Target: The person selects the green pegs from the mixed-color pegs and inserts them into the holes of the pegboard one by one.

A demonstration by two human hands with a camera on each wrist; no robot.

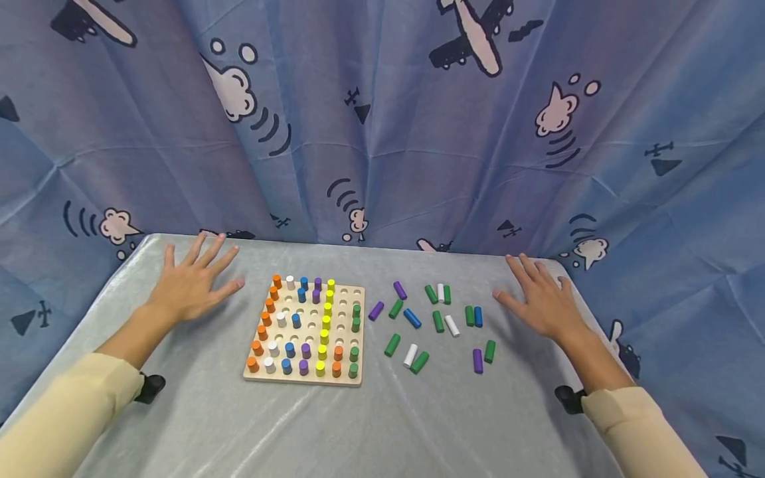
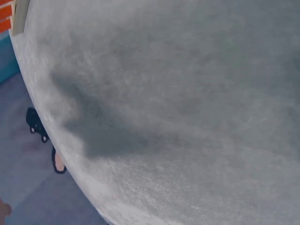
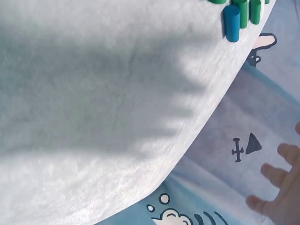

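My left hand (image 1: 191,282) is held with its fingers spread, over the table to the left of a wooden pegboard (image 1: 350,291). The right hand (image 1: 540,302), fingers straight and apart, hovers to the right of the loose pegs. Neither hand holds anything. On the board, an orange column and a yellow column of pegs (image 1: 327,309) run its length; white, blue, purple, orange and green pegs fill parts of other columns. Closest to the right hand lies a blue peg (image 1: 478,317) beside a green peg (image 1: 469,316). Fingertips (image 3: 272,176) show at the right wrist view's edge.
Several loose green, white, purple and blue pegs are scattered between board and right hand, including a purple peg (image 1: 477,361) near the front. A grey cloth covers the table (image 1: 335,431). Behind its far edge hangs a blue curtain (image 1: 382,119) printed with airplanes.
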